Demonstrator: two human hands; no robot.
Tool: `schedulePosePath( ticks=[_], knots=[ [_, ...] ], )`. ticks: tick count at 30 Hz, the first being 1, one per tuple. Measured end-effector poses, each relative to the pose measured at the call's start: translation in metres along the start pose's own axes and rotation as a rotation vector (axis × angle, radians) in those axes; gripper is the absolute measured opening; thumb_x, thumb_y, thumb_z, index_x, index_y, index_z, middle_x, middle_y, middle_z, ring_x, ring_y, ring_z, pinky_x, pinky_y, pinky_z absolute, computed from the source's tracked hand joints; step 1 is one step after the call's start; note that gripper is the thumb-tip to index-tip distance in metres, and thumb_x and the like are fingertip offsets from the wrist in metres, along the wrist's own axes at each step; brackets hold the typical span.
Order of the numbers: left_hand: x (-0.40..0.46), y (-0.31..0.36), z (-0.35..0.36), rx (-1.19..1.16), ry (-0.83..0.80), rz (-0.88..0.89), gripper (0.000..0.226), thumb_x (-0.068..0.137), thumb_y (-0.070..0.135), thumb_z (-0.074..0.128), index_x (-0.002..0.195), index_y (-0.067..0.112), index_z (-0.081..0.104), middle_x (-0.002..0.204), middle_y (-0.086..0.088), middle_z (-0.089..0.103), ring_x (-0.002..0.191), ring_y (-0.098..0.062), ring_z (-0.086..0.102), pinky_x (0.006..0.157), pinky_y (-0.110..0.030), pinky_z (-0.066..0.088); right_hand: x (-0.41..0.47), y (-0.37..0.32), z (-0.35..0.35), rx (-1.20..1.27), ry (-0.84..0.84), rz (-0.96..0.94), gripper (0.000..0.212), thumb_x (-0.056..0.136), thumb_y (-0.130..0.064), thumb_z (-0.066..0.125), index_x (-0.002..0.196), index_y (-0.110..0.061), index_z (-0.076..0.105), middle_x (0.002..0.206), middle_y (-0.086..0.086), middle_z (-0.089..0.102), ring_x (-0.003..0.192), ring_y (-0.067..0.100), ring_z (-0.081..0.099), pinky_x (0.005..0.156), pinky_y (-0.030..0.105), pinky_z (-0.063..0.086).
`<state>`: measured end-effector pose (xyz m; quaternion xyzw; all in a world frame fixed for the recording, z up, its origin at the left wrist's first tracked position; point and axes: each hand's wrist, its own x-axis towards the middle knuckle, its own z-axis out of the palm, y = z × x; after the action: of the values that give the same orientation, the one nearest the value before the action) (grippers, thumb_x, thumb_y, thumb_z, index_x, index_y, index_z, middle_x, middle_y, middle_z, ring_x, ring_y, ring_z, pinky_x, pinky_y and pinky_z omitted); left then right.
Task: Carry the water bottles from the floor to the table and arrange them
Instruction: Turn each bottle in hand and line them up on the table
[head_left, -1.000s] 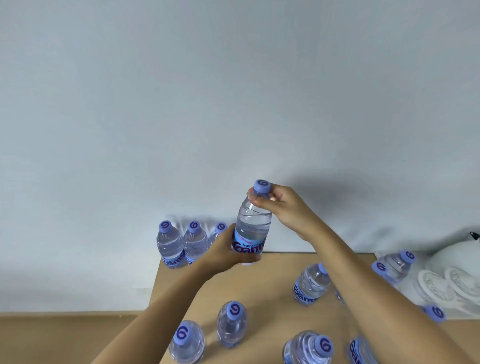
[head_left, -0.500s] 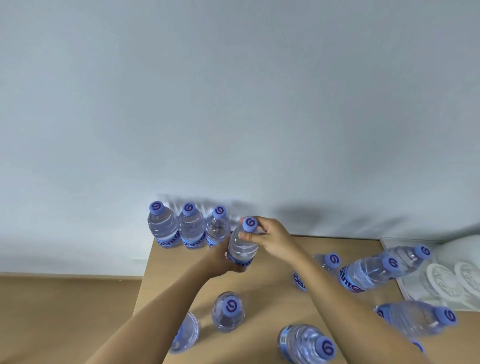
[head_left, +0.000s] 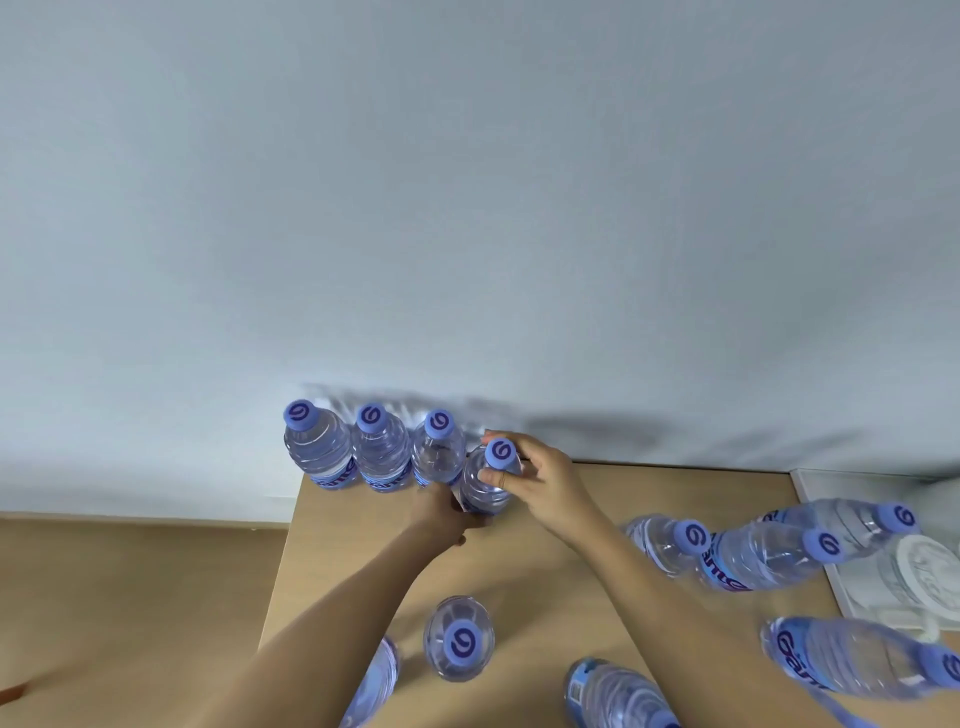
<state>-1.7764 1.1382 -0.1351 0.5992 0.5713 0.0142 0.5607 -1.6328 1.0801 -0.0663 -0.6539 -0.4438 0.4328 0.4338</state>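
Blue-capped, the water bottle (head_left: 485, 480) we are placing stands at the back of the wooden table (head_left: 561, 582), just beside a row of three bottles (head_left: 376, 449) against the wall; our left hand (head_left: 439, 514) wraps its base and the fingers (head_left: 491, 475) of our right hand (head_left: 543, 480) pinch its neck. Next, we judge, comes letting go without tipping the row. Loose bottles (head_left: 753, 551) lie to the right and one upright bottle (head_left: 458, 638) stands under our arms, easy to knock when we reach again.
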Motion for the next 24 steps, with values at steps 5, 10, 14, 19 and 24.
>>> schedulePosePath(
  ticks=[5,10,14,19,24],
  knots=[
    [0.001,0.002,0.006,-0.348,-0.085,-0.157,0.020,0.080,-0.001,0.075,0.076,-0.002,0.055,0.063,-0.015,0.058,0.043,-0.020,0.060,0.048,-0.027,0.056,0.008,0.002,0.000,-0.088,0.050,-0.093,0.032,0.079,-0.015,0.082,0.108,-0.024,0.071,0.111,-0.011,0.055,0.105,0.002,0.057,0.082,0.017,0.045],
    [0.004,0.009,0.015,-0.595,-0.046,-0.239,0.012,0.084,-0.009,0.067,0.076,-0.006,0.058,0.068,-0.017,0.060,0.059,-0.027,0.061,0.050,-0.026,0.058,0.013,0.008,0.002,-0.128,0.144,-0.111,0.034,0.078,-0.019,0.083,0.109,-0.026,0.071,0.104,-0.009,0.042,0.094,-0.003,0.049,0.081,0.020,0.043],
    [0.008,0.015,0.023,-0.851,0.007,-0.278,0.007,0.084,-0.015,0.063,0.085,-0.010,0.057,0.077,-0.019,0.060,0.068,-0.028,0.062,0.056,-0.026,0.060,0.018,0.008,0.006,-0.093,0.200,-0.131,0.035,0.079,-0.019,0.083,0.106,-0.033,0.066,0.109,-0.012,0.041,0.105,0.007,0.054,0.095,0.033,0.049],
    [0.008,0.014,0.025,-1.005,0.055,-0.314,0.018,0.080,-0.021,0.062,0.093,-0.009,0.058,0.087,-0.019,0.061,0.074,-0.025,0.062,0.064,-0.029,0.060,0.017,0.013,0.011,-0.075,0.256,-0.141,0.049,0.077,-0.018,0.084,0.102,-0.037,0.045,0.112,-0.002,0.044,0.104,0.001,0.051,0.094,0.037,0.051],
    [-0.003,0.021,0.012,-0.844,-0.110,-0.403,0.013,0.085,-0.008,0.066,0.097,-0.004,0.061,0.084,-0.014,0.061,0.077,-0.022,0.059,0.060,-0.026,0.060,0.019,0.014,0.011,-0.105,0.248,-0.075,0.049,0.079,-0.020,0.082,0.104,-0.017,0.041,0.111,0.005,0.047,0.103,0.021,0.053,0.092,0.038,0.049]
  ],
)
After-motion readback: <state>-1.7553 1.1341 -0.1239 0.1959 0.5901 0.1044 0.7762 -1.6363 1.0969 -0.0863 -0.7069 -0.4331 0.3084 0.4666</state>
